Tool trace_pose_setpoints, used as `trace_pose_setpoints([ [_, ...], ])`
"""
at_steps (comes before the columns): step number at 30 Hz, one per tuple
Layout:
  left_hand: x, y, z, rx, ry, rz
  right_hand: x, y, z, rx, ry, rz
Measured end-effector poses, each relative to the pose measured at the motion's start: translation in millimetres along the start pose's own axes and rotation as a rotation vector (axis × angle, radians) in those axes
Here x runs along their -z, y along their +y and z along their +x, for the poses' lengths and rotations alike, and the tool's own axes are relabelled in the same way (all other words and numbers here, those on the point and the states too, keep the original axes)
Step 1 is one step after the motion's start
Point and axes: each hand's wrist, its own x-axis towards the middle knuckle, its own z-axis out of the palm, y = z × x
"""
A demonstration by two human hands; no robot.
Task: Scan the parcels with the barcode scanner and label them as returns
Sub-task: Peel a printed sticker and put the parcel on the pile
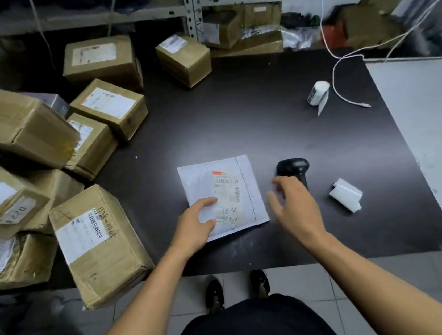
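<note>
A white padded mailer [202,180] with a shipping label lies flat on the black table [235,115]. My left hand [196,226] rests on the mailer's near left corner, thumb and fingers spread over it. The black barcode scanner [292,168] lies just right of the mailer. My right hand [294,205] hovers over the scanner's handle with fingers loosely spread, holding nothing. A roll of labels [318,92] stands at the far right, and a small white label device [346,195] lies right of the scanner.
Several taped cardboard parcels [97,238] pile up along the table's left side and back [184,57]. A white cable [344,91] trails onto the table at the far right. A white board [433,141] adjoins the right edge. Shelving stands behind.
</note>
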Motion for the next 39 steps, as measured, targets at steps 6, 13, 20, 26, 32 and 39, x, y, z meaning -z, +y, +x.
trace_pose_setpoints([
  [6,-1.6,6.3,12.7,-0.055,0.006,0.000,21.0,36.5,29.2,-0.389,0.046,0.177],
  [13,4.0,12.9,19.2,-0.065,-0.002,0.010,12.0,55.9,62.4,-0.552,-0.273,0.307],
  [20,18.6,14.9,27.1,-0.057,0.037,0.053,34.7,33.8,53.1,-0.289,-0.378,0.336],
  [26,26.8,17.3,32.3,-0.084,0.049,0.104,57.6,5.1,44.0,-0.012,-0.621,0.172],
  [32,29.8,17.1,31.9,-0.076,0.049,0.118,71.6,-7.8,40.9,0.031,-0.654,0.127],
  [39,31.2,16.0,30.0,-0.072,0.048,0.117,79.1,-7.0,36.3,0.014,-0.697,0.111],
])
